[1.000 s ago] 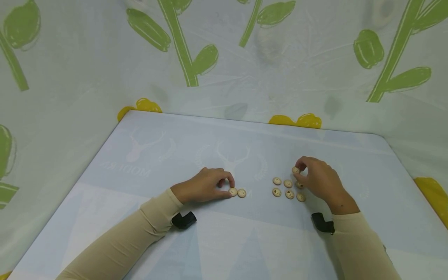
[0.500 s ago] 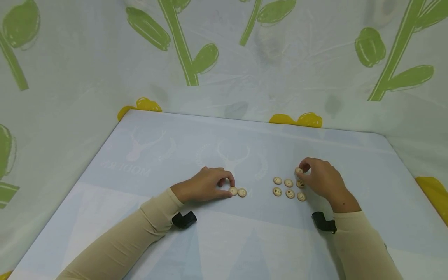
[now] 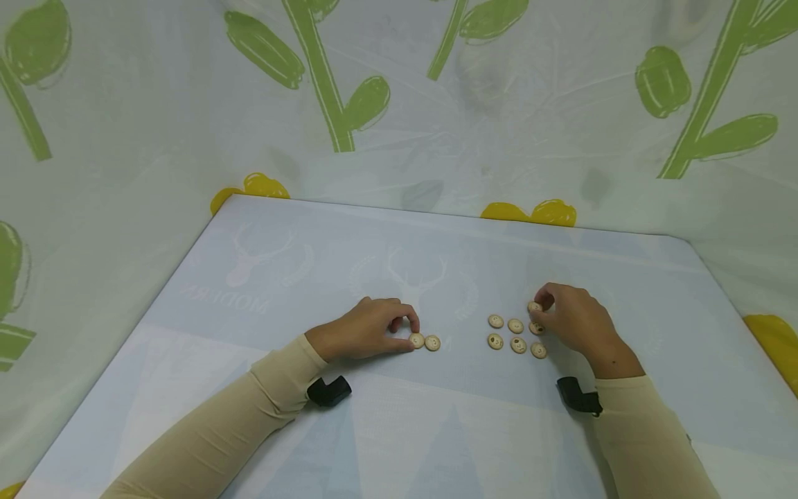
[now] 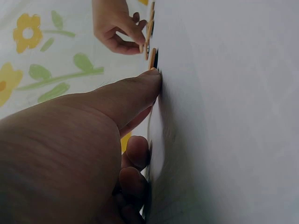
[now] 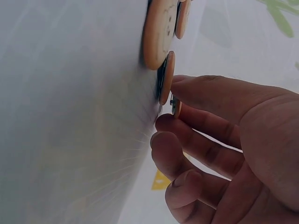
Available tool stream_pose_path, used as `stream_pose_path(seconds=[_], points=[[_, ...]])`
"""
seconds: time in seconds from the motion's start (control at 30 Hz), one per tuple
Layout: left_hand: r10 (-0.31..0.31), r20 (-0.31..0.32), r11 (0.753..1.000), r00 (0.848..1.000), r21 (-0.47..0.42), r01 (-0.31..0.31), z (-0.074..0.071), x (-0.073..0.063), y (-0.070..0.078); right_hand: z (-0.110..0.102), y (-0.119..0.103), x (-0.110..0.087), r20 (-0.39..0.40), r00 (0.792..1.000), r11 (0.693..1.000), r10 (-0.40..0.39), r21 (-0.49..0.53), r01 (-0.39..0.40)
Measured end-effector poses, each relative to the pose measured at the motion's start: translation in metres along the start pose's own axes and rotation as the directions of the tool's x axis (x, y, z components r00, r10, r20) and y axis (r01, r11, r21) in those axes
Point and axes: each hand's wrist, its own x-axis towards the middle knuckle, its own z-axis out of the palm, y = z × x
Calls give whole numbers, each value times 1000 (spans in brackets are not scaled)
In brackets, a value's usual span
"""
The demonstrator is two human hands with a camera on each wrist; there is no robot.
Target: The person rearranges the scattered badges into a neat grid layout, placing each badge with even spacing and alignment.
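My left hand (image 3: 370, 329) pinches a small round wooden disc (image 3: 415, 340) between thumb and forefinger, at table level. Right beside it lies a second wooden disc (image 3: 432, 343) with a drawn face. My right hand (image 3: 576, 322) pinches another wooden disc (image 3: 533, 306) at the far end of the right-hand column of discs. In the right wrist view the thumb overlaps this disc (image 5: 177, 107), and a small greyish part shows on its underside. Several face-marked discs (image 3: 518, 345) lie in two rows of three beside the right hand; one of these (image 3: 536, 328) is partly covered by its thumb.
The table (image 3: 399, 430) wears a pale blue and white cloth with printed deer heads. Behind it hangs a white curtain (image 3: 206, 104) with green leaves and yellow flowers. Black wrist mounts (image 3: 329, 391) stick out from both sleeves.
My right hand has shifted slightly right and toward me with its disc, which now lines up with the right-hand column. My left hand has stayed on its disc.
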Motion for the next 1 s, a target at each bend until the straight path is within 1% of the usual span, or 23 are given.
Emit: stream_pose_path(seconds=[0.57, 1.0], points=[[13, 5, 1000, 1000, 9, -13, -2, 0, 2, 1, 2, 2, 15, 1000, 1000, -20, 2, 20], [-3, 5, 1000, 1000, 3, 3, -1, 0, 2, 1, 1, 2, 4, 1000, 1000, -22, -7, 22]])
